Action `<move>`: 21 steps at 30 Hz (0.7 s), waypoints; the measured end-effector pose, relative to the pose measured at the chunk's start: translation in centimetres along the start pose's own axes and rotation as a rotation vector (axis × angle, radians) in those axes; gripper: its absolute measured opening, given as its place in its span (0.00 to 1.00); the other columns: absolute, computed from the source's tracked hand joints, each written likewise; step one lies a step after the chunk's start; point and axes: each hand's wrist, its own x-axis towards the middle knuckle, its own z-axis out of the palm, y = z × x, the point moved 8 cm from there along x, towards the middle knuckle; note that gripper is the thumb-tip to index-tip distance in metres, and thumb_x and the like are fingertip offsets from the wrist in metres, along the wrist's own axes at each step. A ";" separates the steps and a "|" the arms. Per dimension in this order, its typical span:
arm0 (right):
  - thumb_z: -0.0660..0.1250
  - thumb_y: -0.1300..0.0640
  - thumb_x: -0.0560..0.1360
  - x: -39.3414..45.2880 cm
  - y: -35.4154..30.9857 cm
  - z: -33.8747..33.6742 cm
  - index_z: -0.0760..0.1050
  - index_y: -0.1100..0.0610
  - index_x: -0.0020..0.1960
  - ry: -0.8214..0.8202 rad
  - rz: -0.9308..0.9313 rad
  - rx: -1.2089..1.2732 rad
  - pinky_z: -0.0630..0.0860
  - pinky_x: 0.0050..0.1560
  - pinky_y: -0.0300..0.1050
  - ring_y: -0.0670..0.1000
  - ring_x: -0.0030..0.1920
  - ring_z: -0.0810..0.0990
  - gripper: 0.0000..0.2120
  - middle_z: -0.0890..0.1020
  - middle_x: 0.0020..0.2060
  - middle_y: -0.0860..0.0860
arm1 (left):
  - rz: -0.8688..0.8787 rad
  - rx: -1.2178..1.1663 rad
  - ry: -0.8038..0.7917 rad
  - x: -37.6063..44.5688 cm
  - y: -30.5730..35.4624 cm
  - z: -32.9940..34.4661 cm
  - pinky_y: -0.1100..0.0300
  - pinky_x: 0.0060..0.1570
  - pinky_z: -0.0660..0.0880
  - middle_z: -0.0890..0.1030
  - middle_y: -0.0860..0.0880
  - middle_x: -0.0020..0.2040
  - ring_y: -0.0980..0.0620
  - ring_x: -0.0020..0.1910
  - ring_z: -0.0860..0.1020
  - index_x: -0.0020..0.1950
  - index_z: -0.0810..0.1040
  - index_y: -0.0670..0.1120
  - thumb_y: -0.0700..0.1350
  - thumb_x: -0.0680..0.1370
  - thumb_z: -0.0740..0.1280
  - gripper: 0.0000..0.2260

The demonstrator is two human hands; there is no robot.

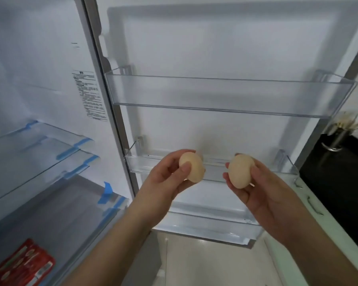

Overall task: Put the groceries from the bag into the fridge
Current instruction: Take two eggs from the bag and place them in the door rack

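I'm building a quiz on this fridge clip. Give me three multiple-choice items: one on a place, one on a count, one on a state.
1. Where does the red packet lie?
A. top door shelf
B. low in the fridge's main compartment
C. floor

2. How many eggs are held?
A. one
B. two
C. three

3. How is the fridge door?
A. open
B. closed
C. removed

Answers:
1 B, it lies at lower left inside.
2 B, the left hand holds the left egg and the right hand holds the right egg.
3 A, its clear shelves face us.
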 end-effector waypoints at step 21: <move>0.68 0.42 0.67 6.1 -6.6 -3.8 0.79 0.46 0.57 0.047 -0.062 -0.893 0.77 0.59 0.49 0.47 0.55 0.82 0.20 0.83 0.53 0.46 | 0.363 0.993 -0.328 10.5 2.3 2.7 0.66 0.57 0.75 0.79 0.57 0.59 0.59 0.57 0.77 0.64 0.77 0.52 0.44 0.75 0.73 0.18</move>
